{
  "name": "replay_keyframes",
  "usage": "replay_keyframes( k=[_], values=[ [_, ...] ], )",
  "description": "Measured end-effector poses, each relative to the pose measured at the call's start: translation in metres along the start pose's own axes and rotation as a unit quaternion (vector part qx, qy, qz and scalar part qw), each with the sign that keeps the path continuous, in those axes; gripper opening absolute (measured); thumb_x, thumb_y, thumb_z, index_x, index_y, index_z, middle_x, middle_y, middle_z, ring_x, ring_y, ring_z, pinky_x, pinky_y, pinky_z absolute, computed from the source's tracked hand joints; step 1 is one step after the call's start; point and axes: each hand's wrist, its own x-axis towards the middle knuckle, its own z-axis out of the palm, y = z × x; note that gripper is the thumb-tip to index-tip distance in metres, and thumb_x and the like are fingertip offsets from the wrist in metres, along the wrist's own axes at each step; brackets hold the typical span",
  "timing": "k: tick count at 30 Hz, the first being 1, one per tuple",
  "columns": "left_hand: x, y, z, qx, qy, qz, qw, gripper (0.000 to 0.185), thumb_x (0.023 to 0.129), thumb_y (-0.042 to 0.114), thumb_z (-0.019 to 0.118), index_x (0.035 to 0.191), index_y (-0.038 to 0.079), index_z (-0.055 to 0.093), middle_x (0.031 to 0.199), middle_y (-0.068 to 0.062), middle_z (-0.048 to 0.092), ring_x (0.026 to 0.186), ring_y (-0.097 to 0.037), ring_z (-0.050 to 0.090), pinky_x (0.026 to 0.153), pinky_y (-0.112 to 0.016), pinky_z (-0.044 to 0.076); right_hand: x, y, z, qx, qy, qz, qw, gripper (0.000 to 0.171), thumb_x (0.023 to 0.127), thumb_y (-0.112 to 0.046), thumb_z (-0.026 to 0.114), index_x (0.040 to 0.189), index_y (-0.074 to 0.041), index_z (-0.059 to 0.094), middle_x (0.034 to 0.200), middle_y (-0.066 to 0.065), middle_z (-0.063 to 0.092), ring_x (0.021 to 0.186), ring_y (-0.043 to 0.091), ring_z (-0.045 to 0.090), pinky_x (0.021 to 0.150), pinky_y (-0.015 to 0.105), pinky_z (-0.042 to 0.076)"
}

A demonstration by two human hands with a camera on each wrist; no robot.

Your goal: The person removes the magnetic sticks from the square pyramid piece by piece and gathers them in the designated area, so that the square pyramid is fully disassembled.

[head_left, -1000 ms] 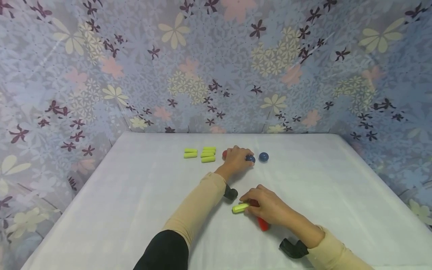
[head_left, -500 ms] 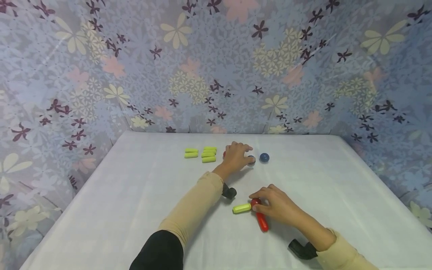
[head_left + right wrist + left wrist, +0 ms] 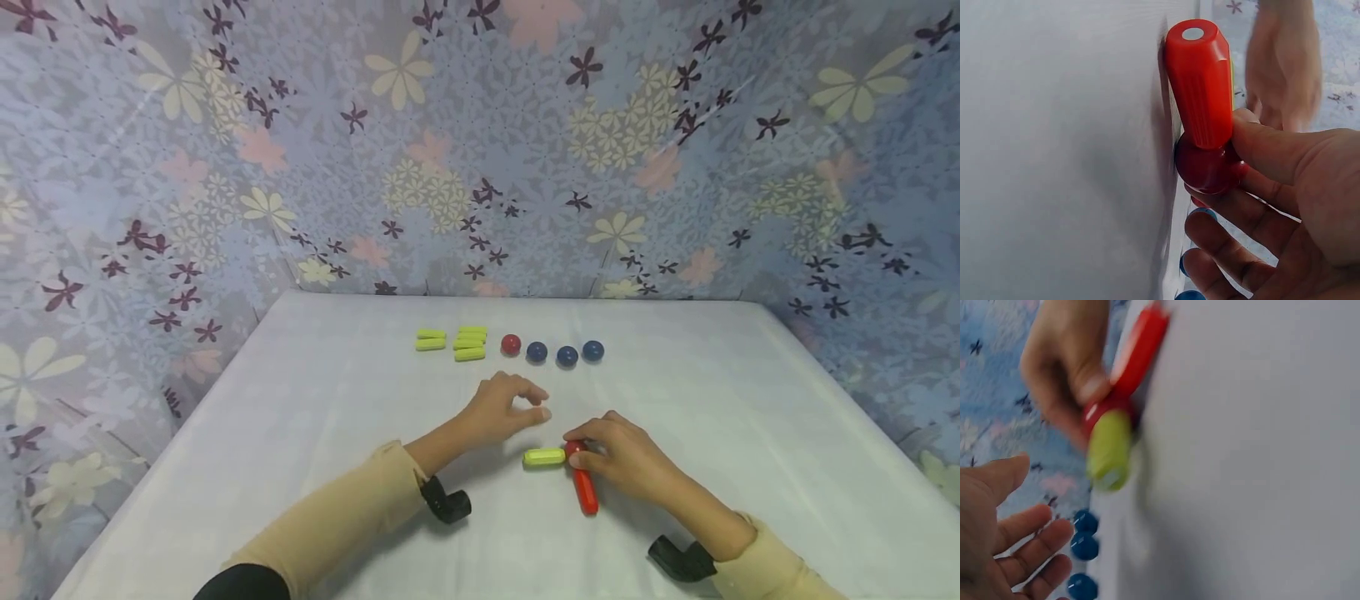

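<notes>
My right hand (image 3: 626,458) pinches a dark red ball (image 3: 1210,164) between thumb and fingers. A red ribbed rod (image 3: 586,492) sticks out of that ball toward the table's front, a pale disc in its end. From the ball's left side a short yellow-green rod (image 3: 543,457) points toward my left hand (image 3: 498,408). That left hand hovers over the table with its fingers apart and holds nothing; in the left wrist view its palm and fingers (image 3: 1038,540) are spread. Behind it, one red ball (image 3: 511,344) and several blue balls (image 3: 567,357) sit in a row.
Several yellow-green rods (image 3: 470,354) lie in two small groups at the back, left of the balls. A white cloth (image 3: 300,417) covers the table. Flowered fabric (image 3: 480,167) rises behind its far edge. Black camera mounts (image 3: 678,560) hang at both wrists.
My left hand has come back from the blue balls toward the front, empty, uncovering the row. My right hand's fingers have shifted off the yellow-green rod onto the red ball.
</notes>
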Motion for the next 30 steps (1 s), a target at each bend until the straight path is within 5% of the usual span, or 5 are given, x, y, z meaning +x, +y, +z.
replay_keyframes(
  k=[5, 9, 23, 30],
  values=[
    [-0.037, -0.001, 0.015, -0.012, -0.025, -0.013, 0.9995, 0.036, 0.083, 0.039, 0.068, 0.114, 0.02, 0.067, 0.105, 0.006, 0.069, 0.101, -0.012, 0.052, 0.094, -0.037, 0.036, 0.0, 0.001, -0.001, 0.005, -0.002, 0.003, 1.0, 0.028, 0.08, -0.029, 0.072, 0.107, -0.019, 0.071, 0.098, -0.009, 0.068, 0.088, 0.009, 0.051, 0.074, 0.028, 0.043],
    [-0.051, 0.0, 0.024, -0.036, -0.013, -0.039, 0.9985, 0.036, 0.08, 0.035, 0.072, 0.112, 0.02, 0.068, 0.104, 0.008, 0.07, 0.096, -0.007, 0.05, 0.088, -0.031, 0.036, 0.001, 0.0, 0.0, 0.006, -0.002, 0.005, 1.0, 0.029, 0.08, -0.029, 0.072, 0.107, -0.019, 0.071, 0.098, -0.009, 0.068, 0.088, 0.008, 0.051, 0.074, 0.028, 0.043],
    [-0.051, 0.001, 0.035, 0.009, 0.05, -0.002, 0.9987, 0.02, 0.079, 0.026, 0.074, 0.099, 0.022, 0.073, 0.096, 0.009, 0.07, 0.085, -0.005, 0.05, 0.082, -0.028, 0.034, 0.0, 0.002, 0.002, 0.011, 0.0, 0.002, 1.0, 0.029, 0.079, -0.03, 0.073, 0.106, -0.022, 0.071, 0.097, -0.011, 0.067, 0.087, 0.008, 0.052, 0.071, 0.024, 0.041],
    [-0.047, 0.0, 0.032, 0.004, 0.05, -0.007, 0.9987, 0.019, 0.08, 0.025, 0.072, 0.099, 0.023, 0.073, 0.096, 0.007, 0.07, 0.087, -0.008, 0.051, 0.083, -0.028, 0.033, 0.001, 0.001, 0.001, 0.017, -0.01, 0.009, 1.0, 0.03, 0.078, -0.029, 0.074, 0.107, -0.021, 0.071, 0.097, -0.01, 0.067, 0.086, 0.009, 0.051, 0.071, 0.024, 0.041]
  ],
)
